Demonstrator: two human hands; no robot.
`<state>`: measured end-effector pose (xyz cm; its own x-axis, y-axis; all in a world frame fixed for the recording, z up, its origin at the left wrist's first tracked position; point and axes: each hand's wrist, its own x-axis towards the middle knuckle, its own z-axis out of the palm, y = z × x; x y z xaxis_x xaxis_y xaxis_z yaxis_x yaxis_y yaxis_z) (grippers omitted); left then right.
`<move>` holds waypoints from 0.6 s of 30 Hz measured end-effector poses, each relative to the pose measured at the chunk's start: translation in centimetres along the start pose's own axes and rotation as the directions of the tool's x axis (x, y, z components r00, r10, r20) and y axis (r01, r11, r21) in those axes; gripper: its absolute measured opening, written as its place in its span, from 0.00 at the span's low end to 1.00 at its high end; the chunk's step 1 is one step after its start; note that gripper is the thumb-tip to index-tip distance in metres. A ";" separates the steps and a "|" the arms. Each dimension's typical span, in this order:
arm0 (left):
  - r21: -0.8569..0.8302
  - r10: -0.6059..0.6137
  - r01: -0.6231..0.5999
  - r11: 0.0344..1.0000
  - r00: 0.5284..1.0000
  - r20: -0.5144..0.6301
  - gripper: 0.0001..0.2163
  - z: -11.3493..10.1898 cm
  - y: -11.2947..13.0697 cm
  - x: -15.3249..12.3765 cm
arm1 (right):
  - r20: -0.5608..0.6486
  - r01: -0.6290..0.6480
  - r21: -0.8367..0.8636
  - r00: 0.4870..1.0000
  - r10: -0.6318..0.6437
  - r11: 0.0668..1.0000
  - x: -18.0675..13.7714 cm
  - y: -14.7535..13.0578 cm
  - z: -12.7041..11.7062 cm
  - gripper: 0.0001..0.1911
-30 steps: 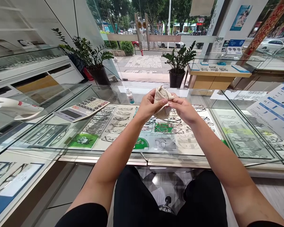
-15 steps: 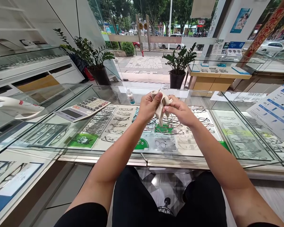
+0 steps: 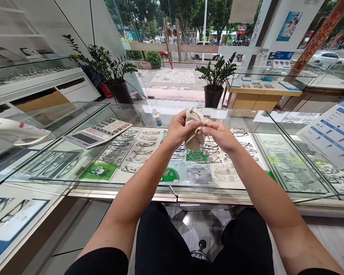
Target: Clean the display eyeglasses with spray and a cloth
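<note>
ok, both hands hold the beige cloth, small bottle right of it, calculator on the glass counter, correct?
No: the head view shows the small bottle left of the beige cloth. Rest holds: both hands on the cloth, calculator on the glass counter.

Cream cloth (image 3: 193,143), black sleeves (image 3: 100,261)

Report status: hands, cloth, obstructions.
Left hand and right hand both gripping cloth. Cloth bunched, above glass counter. Nothing visibly blocking; bottle stands apart.
</note>
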<state>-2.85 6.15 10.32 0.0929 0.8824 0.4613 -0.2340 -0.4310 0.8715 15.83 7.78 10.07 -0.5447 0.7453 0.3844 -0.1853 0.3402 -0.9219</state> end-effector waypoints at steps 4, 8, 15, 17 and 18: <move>0.012 -0.014 0.014 1.000 0.998 -0.056 0.29 0.5 -0.2 -0.2 | 0.037 0.007 -0.067 0.999 -0.004 0.998 -0.1 0.3 0.3 0.20; 0.051 0.029 -0.023 0.998 0.992 -0.120 0.30 0.5 -0.3 -0.2 | 0.038 -0.008 -0.069 0.999 0.010 0.998 -0.1 0.3 0.4 0.21; -0.008 -0.013 0.013 1.000 1.000 0.001 0.29 -0.8 -0.4 0.4 | -0.069 -0.046 0.079 0.996 0.051 0.996 0.0 -0.4 -0.4 0.21; -0.025 -0.017 0.017 1.000 1.000 0.018 0.28 -0.8 -0.3 0.5 | -0.080 -0.067 0.131 0.994 0.078 0.989 0.0 -0.5 -0.6 0.21; -0.031 -0.013 0.013 0.999 1.000 0.021 0.27 -0.7 -0.3 0.4 | -0.080 -0.070 0.153 0.993 0.083 0.986 0.0 -0.6 -0.6 0.21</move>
<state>-3.45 6.78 10.15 0.1160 0.8837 0.4535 -0.2626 -0.4131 0.8720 16.44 7.90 10.61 -0.4911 0.8143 0.3094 -0.2696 0.1956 -0.9429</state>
